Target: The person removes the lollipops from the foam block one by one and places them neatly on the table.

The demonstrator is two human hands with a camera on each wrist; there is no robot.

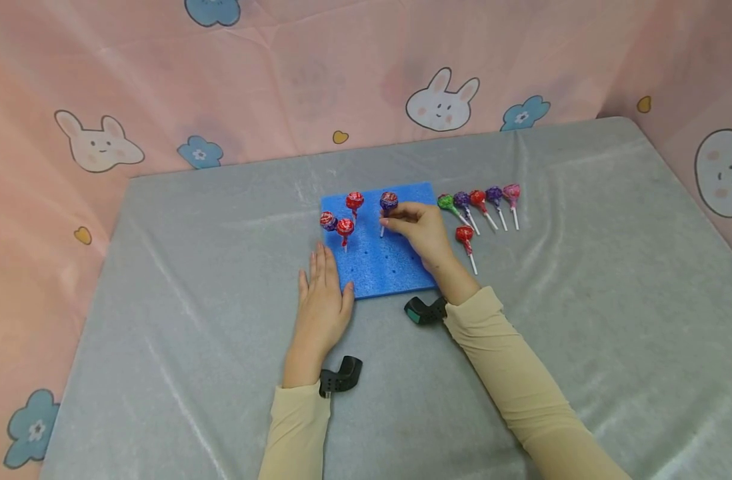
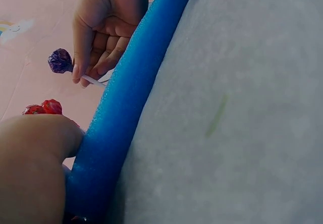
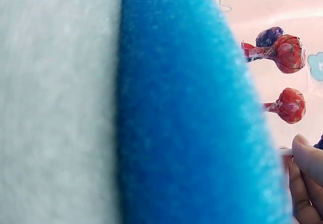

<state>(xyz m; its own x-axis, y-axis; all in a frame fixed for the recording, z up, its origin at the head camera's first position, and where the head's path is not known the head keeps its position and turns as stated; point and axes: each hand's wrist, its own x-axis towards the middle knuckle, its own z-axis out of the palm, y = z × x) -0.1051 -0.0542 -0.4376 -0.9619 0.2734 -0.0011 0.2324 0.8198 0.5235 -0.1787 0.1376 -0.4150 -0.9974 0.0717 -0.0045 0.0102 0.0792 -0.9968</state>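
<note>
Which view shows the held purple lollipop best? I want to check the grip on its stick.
The left wrist view: the purple lollipop and its stick show whole, pinched by the right hand. The head view shows it small above the foam. The right wrist view shows only fingertips at the frame edge.

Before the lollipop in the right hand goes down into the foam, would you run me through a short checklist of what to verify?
1. Right hand pinches the stick of the purple lollipop: ok.
2. Left hand lies flat at the blue foam board's near left corner, steadying it: ok.
3. Empty holes show in the foam near the stick: ok.
4. Stick tip lined up with a hole: cannot tell.
5. Three lollipops already standing, apart from the right hand: ok.
6. Six more lollipops on the cloth beside the board: ok.
</note>
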